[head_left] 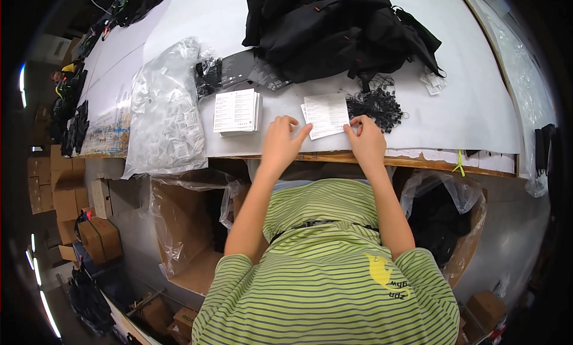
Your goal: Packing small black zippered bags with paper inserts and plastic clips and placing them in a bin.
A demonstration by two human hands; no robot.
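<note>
I see my left hand [280, 141] resting on the white table [465, 106], fingertips pinching the lower left edge of a small stack of white printed paper cards [326, 115]. My right hand [365, 139] pinches the stack's lower right corner, beside a heap of black elastic loops [377, 106]. A second card stack [237, 111] lies just left.

**Both hands forward, fingers curled**

Both bare forearms come up from the lower edge and stretch forward, roughly parallel, elbows bent beside the torso. The left hand [280, 141] lies palm down, knuckles up, its fingers bent and the index finger pointing toward the right. The right hand [365, 139] sits near it (well short of touching), palm down too, fingertips pinched together at its upper edge. Wrists are straight.
</note>
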